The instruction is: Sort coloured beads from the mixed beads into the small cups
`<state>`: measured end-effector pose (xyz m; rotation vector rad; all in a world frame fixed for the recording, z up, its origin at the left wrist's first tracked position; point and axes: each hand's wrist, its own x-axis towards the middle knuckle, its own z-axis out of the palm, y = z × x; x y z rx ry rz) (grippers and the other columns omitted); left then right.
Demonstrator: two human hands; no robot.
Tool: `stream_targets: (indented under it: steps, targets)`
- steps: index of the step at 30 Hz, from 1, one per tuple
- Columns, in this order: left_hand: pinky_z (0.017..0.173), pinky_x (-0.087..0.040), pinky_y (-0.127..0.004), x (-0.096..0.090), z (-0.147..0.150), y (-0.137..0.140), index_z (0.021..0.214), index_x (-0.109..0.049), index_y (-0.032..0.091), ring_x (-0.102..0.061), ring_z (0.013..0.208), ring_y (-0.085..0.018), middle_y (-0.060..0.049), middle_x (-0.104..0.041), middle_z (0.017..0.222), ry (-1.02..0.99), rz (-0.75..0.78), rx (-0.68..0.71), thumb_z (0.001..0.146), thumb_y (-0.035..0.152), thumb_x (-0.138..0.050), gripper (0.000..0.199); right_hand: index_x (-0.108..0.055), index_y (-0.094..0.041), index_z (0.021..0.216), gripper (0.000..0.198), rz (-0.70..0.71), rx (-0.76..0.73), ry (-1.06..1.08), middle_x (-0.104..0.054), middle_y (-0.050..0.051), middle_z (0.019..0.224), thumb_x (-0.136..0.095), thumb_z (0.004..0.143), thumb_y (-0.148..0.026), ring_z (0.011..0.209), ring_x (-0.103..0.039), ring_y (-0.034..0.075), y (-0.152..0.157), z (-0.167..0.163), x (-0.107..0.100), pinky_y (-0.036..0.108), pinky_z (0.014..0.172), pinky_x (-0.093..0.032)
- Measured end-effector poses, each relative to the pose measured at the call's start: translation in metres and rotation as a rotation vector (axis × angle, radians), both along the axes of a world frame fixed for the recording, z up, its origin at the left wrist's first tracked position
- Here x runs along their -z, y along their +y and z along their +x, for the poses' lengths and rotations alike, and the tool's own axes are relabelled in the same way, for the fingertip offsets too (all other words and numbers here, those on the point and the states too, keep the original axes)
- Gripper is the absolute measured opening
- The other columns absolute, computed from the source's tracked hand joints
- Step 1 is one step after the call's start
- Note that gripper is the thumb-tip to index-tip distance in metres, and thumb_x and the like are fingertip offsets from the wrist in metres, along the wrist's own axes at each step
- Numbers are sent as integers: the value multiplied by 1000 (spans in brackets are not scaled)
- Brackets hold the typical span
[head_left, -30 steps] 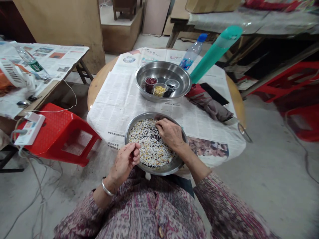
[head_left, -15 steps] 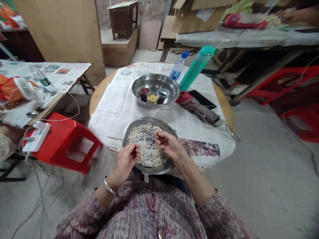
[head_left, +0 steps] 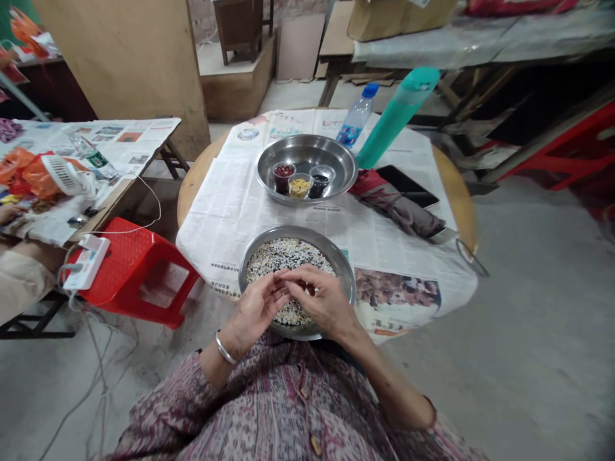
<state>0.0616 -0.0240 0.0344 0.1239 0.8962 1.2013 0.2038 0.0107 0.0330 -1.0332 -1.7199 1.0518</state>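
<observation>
A steel bowl [head_left: 346,274] of mixed white, black and yellow grains [head_left: 288,253] sits at the table edge before me. Over it, my left hand [head_left: 257,306] is cupped with its palm turned up and fingers stretched out. My right hand [head_left: 327,299] meets those fingertips, its own thumb and fingers pinched together; whatever they hold is too small to make out. Farther back, a wider steel bowl [head_left: 343,153] holds clear cups of dark red beans [head_left: 284,171], yellow grains [head_left: 300,187] and black beans [head_left: 318,186].
Newspaper [head_left: 216,211] covers the round table. A water bottle [head_left: 356,115], a green bottle [head_left: 398,115], a folded umbrella [head_left: 403,214] and a dark tablet [head_left: 408,186] stand or lie at the right. On the left are a red stool [head_left: 139,269] with a power strip [head_left: 87,264], and a seated person's leg.
My hands have come together over the bowl; they were apart. The left palm has turned up and its fingers have opened out. The view has shifted slightly.
</observation>
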Motion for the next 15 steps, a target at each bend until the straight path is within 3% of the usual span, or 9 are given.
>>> stream_targets:
  steps: [3, 9, 15]
  targets:
    - [89, -57, -29, -1, 2, 6, 92, -73, 9, -72, 88, -16, -12, -76, 96, -20, -33, 11, 96, 19, -56, 20, -78, -24, 97, 23, 96, -8, -75, -75, 5, 92, -56, 89, -19, 85, -69, 18, 3, 2, -1, 32, 78, -55]
    - [104, -52, -34, -10, 3, 13, 107, -72, 8, -72, 103, -19, -16, -74, 113, -12, 19, 61, 89, 8, -63, 20, -74, -22, 94, 17, 100, 173, -92, -75, 5, 90, -58, 91, -25, 73, -65, 16, 2, 18, 4, 28, 62, -52]
    - [106, -50, -35, -8, 0, 14, 109, -73, 7, -72, 106, -21, -17, -73, 115, 23, 66, 79, 86, 4, -61, 26, -71, -25, 97, 17, 208, 244, -180, -74, 5, 90, -55, 93, -22, 75, -68, 18, -16, 32, 31, 32, 68, -57]
